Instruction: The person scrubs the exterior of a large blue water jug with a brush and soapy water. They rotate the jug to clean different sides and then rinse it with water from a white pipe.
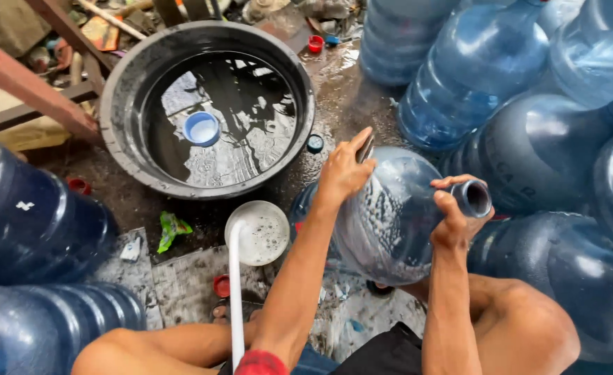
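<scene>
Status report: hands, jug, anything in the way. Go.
Left hand flat on tilted blue water jug. Right hand gripping its neck, suds inside. White ladle and black basin of water close by.

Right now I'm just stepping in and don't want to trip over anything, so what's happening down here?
A person crouched on the wet floor holds a big blue water jug tilted on its side. The left hand presses on its body, the right hand grips the neck; suds cling inside. A black basin of water and a white ladle sit ahead, with more jugs around.
</scene>
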